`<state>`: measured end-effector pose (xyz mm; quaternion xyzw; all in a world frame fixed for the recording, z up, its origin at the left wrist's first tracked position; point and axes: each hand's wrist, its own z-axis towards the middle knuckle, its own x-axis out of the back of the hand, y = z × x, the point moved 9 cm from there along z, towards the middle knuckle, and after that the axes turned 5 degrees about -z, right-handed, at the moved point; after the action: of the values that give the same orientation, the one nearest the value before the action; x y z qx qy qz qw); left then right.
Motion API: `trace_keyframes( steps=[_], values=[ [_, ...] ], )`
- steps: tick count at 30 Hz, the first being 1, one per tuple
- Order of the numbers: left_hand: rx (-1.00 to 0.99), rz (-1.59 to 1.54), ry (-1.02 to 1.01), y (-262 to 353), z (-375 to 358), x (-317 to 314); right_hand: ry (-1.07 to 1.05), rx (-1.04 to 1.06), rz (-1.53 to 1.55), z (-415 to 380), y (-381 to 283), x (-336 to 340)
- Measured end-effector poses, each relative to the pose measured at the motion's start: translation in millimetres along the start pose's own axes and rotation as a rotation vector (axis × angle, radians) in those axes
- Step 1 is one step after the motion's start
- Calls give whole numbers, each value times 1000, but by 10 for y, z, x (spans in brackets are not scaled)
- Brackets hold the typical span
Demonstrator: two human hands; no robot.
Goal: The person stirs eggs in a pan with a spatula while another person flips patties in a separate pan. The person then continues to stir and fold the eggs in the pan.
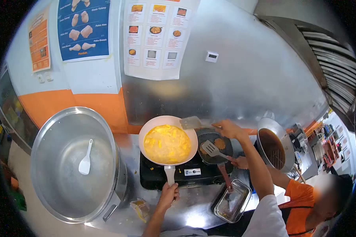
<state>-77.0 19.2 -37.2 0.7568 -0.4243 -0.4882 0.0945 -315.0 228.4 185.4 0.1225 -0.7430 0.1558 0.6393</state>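
The steel desk (178,218) carries everything, with a large metal pot (120,183) on the left and a black stove (156,182) in the middle. On the stove's left side sits a pale frying pan (163,120), its handle (170,173) pointing back toward the person. The pan should feel front-heavy when lifted, since its load lies well out from the grip; the metal-looking desk and stove offer little to steady it, so a firm hold seems wise. The handle looks stiff and is the sensible place to take hold; the rim and wall are probably hot.

Just right of it, a dark pan (206,136) holds browned patties (219,143), tended by a co-worker's hand (240,162) with a slotted turner (212,148).

The yellow egg mixture (167,146) spreads over the pale pan's floor, lumpy and wet. It is likely soft, slippery and easily torn, and a sharp tilt could make it slosh.

The spatula (190,123) has its broad blade over the pan's upper right rim; whether they touch is unclear. It looks light, best held by its handle.

The fingers of the left hand (169,195) wrap around the lower end of the pan's handle. Those of the right hand (226,129) appear closed on the spatula's handle, though their exact grip is too small to tell.
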Motion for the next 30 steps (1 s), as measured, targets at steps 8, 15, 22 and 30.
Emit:
trace_keyframes(
  steps=[8,15,22,30],
  values=[
    [-6,-1,7,18,-4,-5,156,-36,-94,89,268,24],
    [5,66,55,63,-57,-50,163,-67,-103,44,513,-150],
    [14,33,64,30,-28,13,149,-13,-123,-203,280,-168],
    [-2,24,47,12,-10,14,153,-107,-132,-373,-73,256]
  ],
)
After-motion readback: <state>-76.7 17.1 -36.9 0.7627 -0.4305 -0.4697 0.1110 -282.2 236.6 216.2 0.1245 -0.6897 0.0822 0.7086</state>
